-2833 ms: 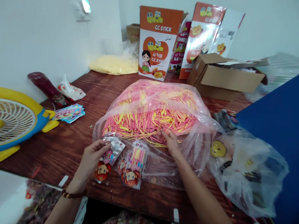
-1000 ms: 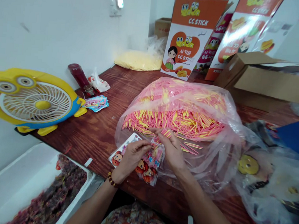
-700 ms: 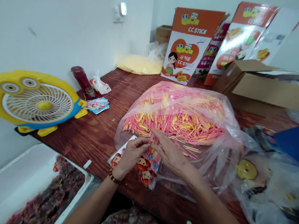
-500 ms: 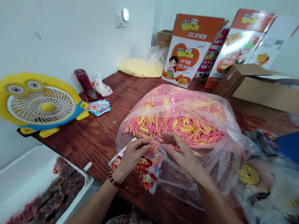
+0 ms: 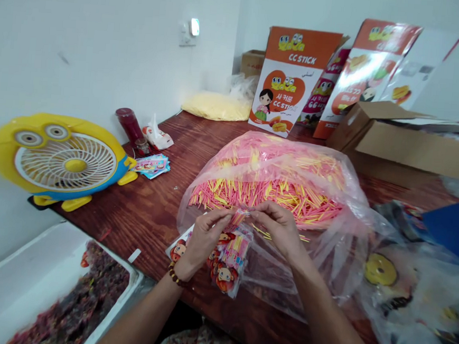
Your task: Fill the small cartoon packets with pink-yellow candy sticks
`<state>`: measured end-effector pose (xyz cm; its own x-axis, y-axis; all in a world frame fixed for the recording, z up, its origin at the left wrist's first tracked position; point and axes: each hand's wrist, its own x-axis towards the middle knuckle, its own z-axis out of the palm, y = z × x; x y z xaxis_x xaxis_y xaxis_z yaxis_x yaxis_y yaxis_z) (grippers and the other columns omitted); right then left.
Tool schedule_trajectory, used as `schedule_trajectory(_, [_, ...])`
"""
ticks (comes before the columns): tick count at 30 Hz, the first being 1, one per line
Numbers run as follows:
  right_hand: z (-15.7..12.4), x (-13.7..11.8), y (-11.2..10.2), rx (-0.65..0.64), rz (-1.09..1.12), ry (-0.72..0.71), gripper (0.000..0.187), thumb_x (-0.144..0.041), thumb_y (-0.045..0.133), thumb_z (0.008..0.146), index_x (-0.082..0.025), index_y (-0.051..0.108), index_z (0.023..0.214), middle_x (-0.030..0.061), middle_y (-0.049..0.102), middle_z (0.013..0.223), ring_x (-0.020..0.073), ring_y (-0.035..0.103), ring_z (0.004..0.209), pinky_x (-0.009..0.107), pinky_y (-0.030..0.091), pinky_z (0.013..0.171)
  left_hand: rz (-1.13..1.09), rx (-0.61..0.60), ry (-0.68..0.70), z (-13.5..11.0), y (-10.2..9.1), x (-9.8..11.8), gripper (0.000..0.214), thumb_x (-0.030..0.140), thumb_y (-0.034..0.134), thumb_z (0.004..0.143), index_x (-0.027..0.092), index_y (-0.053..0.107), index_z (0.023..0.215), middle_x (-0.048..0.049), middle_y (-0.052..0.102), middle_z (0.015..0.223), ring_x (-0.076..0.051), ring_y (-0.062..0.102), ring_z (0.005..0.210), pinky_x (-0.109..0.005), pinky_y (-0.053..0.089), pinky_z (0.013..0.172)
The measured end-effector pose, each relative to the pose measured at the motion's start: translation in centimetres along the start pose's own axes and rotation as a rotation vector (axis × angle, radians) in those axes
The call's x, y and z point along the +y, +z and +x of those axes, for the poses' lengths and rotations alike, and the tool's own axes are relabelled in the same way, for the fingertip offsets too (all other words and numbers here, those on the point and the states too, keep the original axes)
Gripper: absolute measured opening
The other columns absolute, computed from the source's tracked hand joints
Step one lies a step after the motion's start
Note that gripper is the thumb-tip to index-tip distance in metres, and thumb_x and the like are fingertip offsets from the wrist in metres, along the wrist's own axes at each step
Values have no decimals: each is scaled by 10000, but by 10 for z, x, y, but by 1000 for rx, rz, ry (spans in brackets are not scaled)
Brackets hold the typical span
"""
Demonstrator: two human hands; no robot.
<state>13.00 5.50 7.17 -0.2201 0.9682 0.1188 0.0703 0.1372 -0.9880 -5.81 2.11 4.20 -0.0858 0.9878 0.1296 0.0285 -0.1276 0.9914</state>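
My left hand (image 5: 202, 236) and my right hand (image 5: 278, 230) both pinch the top edge of a small printed packet (image 5: 233, 249) filled with pink and yellow sticks, held just above the wooden table (image 5: 151, 208). Further printed packets (image 5: 178, 248) with cartoon faces lie under it near the front edge. Right behind my hands sits a big clear plastic bag (image 5: 272, 180) heaped with loose pink and yellow sticks.
A yellow cartoon fan (image 5: 61, 159) stands at the left, with a dark red bottle (image 5: 130, 124) and flat packets (image 5: 152, 165) behind it. Orange CC STICK boxes (image 5: 292, 79) and an open cardboard box (image 5: 407, 135) stand at the back. Plastic bags (image 5: 411, 282) lie right; a white bin (image 5: 45, 295) sits below left.
My right hand left the loose sticks and joined my left hand at the packet, which rose off the table. The camera swung left, bringing the fan and bin into view.
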Motion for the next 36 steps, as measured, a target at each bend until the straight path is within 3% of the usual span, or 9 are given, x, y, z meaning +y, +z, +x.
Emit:
schedule_trajectory(3, [0,5,3,28,73,67,209,-393,719,767,-211,631,716,-19,622,643,142,571,592,267,464,589,-168,-30,-119,1,-1,-4,223,353,721,797,203,784,949,-42,777,951,-185,672,866,-298,513,832])
schedule_trajectory(6, [0,14,7,49,122,89,221,-380,736,748,-202,621,687,-32,598,615,117,534,557,246,434,561,-339,-162,-303,1,-3,-8,328,341,830,674,186,769,957,-33,767,904,-165,662,807,-280,509,783])
schedule_trajectory(9, [-2,24,10,38,188,148,226,-389,736,753,-201,618,712,-31,615,617,117,556,554,247,440,571,-348,-245,-400,0,-5,-12,307,334,862,631,159,753,859,-15,738,803,-129,627,701,-250,486,713])
schedule_trajectory(15, [-7,35,20,-48,273,258,270,-410,773,706,-213,634,828,-20,667,712,140,625,632,246,462,578,-253,-207,-323,-5,-5,-22,253,341,803,705,154,715,852,-5,704,797,-127,593,701,-248,456,706])
schedule_trajectory(20, [-10,46,30,-91,194,195,208,-368,756,715,-195,650,764,-39,615,683,106,518,600,230,407,565,-153,-199,-254,-7,-4,-27,225,360,744,754,143,712,805,-22,692,782,-137,569,702,-244,435,667])
schedule_trajectory(26, [-11,59,35,-85,158,205,211,-368,726,719,-176,642,747,-44,572,668,99,464,606,227,369,570,-219,-216,-312,-10,-6,-28,286,362,802,688,141,696,837,10,665,727,-103,539,622,-220,424,615])
schedule_trajectory(29, [-10,57,33,-108,176,204,246,-405,719,726,-186,643,808,-33,592,711,109,483,617,233,384,566,-202,-219,-321,-9,-5,-29,289,366,802,688,136,703,831,-1,683,735,-116,570,642,-236,451,644])
schedule_trajectory(33, [-9,51,20,-80,132,200,254,-429,705,735,-192,616,751,-29,573,669,116,484,601,240,385,563,-155,-277,-295,-7,-4,-30,286,378,752,742,145,699,898,-20,710,792,-149,627,722,-271,489,725])
schedule_trajectory(36, [-16,59,11,-76,99,231,256,-433,690,736,-195,596,740,-40,542,639,110,450,561,238,362,536,31,-327,-268,-11,-7,-37,261,368,706,775,158,679,929,-36,723,843,-171,651,763,-287,500,739])
